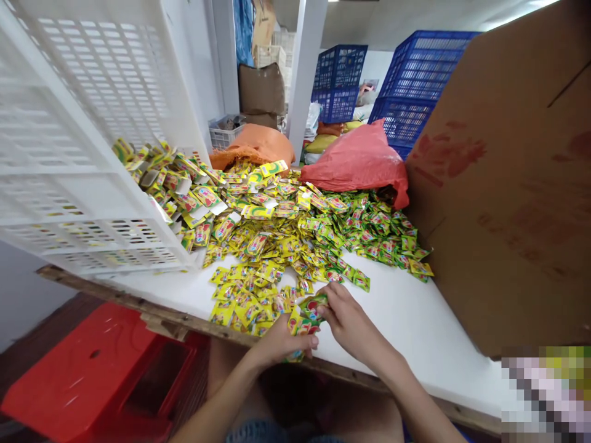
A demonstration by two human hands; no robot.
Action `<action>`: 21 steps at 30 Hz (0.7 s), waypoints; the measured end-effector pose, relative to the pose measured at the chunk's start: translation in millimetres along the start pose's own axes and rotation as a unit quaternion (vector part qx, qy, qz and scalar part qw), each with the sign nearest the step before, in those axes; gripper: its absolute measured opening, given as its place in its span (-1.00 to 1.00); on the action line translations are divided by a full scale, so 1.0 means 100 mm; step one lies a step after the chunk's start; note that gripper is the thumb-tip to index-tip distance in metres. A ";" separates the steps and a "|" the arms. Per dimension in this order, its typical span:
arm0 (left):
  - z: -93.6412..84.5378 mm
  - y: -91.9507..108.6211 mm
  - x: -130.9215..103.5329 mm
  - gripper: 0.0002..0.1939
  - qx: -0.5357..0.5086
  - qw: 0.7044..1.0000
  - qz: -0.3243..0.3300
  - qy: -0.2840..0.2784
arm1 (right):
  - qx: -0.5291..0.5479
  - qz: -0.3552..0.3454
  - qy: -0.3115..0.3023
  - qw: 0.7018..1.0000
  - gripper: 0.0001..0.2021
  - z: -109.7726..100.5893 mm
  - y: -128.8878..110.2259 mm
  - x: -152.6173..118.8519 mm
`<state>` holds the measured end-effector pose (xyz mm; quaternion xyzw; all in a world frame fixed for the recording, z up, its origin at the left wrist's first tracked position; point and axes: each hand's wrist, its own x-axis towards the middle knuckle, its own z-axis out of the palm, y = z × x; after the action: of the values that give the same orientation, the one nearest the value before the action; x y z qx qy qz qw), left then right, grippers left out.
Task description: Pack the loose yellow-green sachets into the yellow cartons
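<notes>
My left hand (281, 341) is closed around a small yellow and green box (301, 327) near the table's front edge. Beside it, my right hand (339, 317) pinches a green packet (315, 304) at the upper end of the box. Yellow packets (247, 301) lie spread on the white table just left of my hands. Green packets (364, 231) form a heap behind them to the right. Small printed boxes (203, 200) are piled at the back left, spilling from a white plastic crate (99, 191) lying on its side.
A large cardboard box (503, 203) stands at the right. Behind the heap lie an orange sack (263, 140) and a red sack (355, 161). Blue crates (422, 71) are stacked farther back. A red stool (87, 369) is below the table at the left.
</notes>
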<state>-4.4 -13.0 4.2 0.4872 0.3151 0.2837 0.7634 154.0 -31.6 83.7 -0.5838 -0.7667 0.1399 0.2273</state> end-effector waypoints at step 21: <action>-0.04 -0.08 0.37 -0.58 0.095 0.986 0.131 -0.036 | 0.056 0.034 0.085 0.994 -0.84 0.56 0.33 -0.31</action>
<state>17.2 13.8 -12.4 0.6043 0.2464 0.3323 0.6809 159.9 -49.6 14.4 -0.6055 -0.7153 0.1401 0.3195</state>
